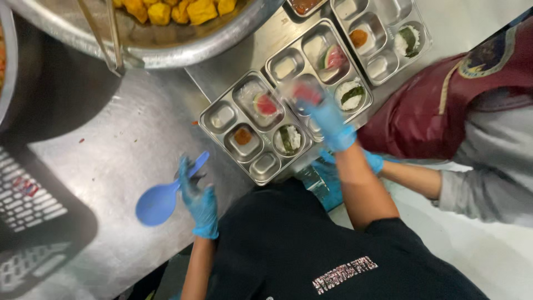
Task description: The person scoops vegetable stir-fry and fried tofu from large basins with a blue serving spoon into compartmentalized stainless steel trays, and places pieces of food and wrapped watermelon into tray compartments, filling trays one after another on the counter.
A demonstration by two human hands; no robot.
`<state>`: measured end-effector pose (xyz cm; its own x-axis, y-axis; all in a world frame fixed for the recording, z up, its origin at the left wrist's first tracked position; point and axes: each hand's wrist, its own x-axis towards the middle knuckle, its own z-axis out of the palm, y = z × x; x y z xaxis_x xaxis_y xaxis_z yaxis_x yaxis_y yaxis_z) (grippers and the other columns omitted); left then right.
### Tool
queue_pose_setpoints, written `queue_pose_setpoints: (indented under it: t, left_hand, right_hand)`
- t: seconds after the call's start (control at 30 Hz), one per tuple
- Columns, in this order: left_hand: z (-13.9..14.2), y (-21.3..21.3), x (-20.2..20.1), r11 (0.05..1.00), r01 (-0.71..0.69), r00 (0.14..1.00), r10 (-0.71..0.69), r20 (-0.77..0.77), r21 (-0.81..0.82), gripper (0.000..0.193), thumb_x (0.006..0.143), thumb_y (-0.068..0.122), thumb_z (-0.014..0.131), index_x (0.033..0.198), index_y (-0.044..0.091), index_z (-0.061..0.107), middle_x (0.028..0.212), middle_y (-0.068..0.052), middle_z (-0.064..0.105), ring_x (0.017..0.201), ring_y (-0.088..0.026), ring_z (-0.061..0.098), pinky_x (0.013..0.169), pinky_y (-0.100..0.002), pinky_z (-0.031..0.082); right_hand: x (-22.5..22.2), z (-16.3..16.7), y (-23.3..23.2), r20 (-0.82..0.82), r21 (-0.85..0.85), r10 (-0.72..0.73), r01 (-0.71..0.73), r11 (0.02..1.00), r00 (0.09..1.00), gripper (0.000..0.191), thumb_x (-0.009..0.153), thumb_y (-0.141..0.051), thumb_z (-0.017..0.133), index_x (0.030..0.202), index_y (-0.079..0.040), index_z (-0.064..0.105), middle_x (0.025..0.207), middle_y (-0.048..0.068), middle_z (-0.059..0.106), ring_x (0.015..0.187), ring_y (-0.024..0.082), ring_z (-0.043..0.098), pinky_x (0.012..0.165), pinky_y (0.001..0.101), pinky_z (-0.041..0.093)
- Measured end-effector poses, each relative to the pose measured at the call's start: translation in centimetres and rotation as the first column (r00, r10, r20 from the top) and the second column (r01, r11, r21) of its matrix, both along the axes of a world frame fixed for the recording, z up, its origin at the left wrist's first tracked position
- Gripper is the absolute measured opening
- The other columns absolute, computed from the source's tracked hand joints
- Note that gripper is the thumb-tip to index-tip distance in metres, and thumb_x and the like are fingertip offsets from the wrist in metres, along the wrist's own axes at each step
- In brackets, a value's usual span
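Steel table | left hand closed on blue spoon, bowl pointing left | right hand over middle tray, grip blurred, cannot tell | nearest tray lies between hands

Beside the one large metal bowl of yellow pieces, the desk carried three full compartment trays, two watermelon slices, three rice portions, one blue rice paddle and one dark crate.
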<state>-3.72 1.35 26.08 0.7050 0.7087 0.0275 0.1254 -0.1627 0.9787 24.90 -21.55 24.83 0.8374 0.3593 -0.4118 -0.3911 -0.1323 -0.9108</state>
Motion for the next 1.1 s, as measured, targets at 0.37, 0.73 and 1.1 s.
queue_pose_setpoints:
  t: [0.37,0.73,1.1]
  left_hand:
    - [-2.3,1.9,-6.7,0.939,-0.344,0.938,0.344,-0.046,0.019,0.076,0.100,0.052,0.070,0.156,0.004,0.051,0.128,-0.005,0.056,0.104,-0.013,0.052,0.090,-0.028,0.046]
    - [-2.5,1.4,-6.1,0.963,-0.255,0.964,0.260,-0.052,0.086,0.035,0.113,0.022,0.051,0.138,0.001,0.063,0.120,-0.009,0.066,0.101,-0.016,0.061,0.084,-0.027,0.050]
    - [-0.8,1.4,-9.1,0.984,-0.026,0.993,0.046,0.109,-0.177,0.059,0.110,0.046,0.044,0.144,0.000,0.059,0.145,-0.020,0.062,0.111,-0.025,0.059,0.101,-0.040,0.049]
  right_hand:
    - [24.3,-1.0,-5.9,0.709,-0.695,0.516,0.598,0.399,0.480,0.064,0.081,-0.024,0.077,0.140,-0.002,0.070,0.135,0.035,0.050,0.120,0.058,0.050,0.098,0.0587,0.043]
    - [2.6,-2.0,9.2,0.230,0.250,-0.611,0.561,0.789,0.757,0.015,0.100,-0.011,0.055,0.102,-0.003,0.068,0.092,0.005,0.059,0.081,0.019,0.046,0.072,0.0339,0.037]
    - [-23.8,5.4,16.3,0.426,-0.325,0.782,-0.730,0.601,0.454,0.058,0.099,-0.031,0.063,0.146,-0.001,0.046,0.106,0.018,0.072,0.096,0.039,0.068,0.081,0.0490,0.052]
